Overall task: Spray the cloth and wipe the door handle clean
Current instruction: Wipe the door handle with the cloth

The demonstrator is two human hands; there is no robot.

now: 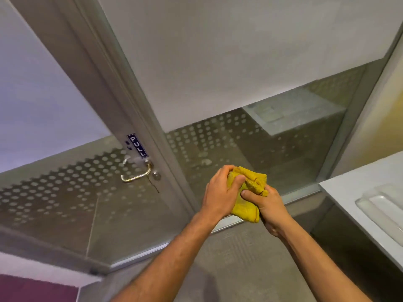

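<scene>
Both my bare forearms reach up from the bottom edge, meeting in the middle of the view around a crumpled yellow woven cloth. It is bunched into a thick wad, with a looser fold sticking up at the top right and a rounded lump hanging out below my palms. Its weave looks coarse and its colour is an even mustard yellow; I cannot tell whether it is damp.

My left hand wraps over the cloth's left side, fingers curled across the top and thumb pressed into the front. My right hand grips it from the right and below, thumb laid across the fabric toward the left thumb, the fingers hidden behind. Both are closed tight on it, wrists angled inward so the 2 hands nearly touch.

Well to the left, apart from my hands, sits the curved brass-coloured lever door handle on the grey metal door frame, its bar pointing left. Just above it is a dark blue sticker reading PULL in white letters, and just to its right a round keyhole cylinder. Frosted glass panels with a dotted pattern flank the frame. At the right edge runs a white table.
</scene>
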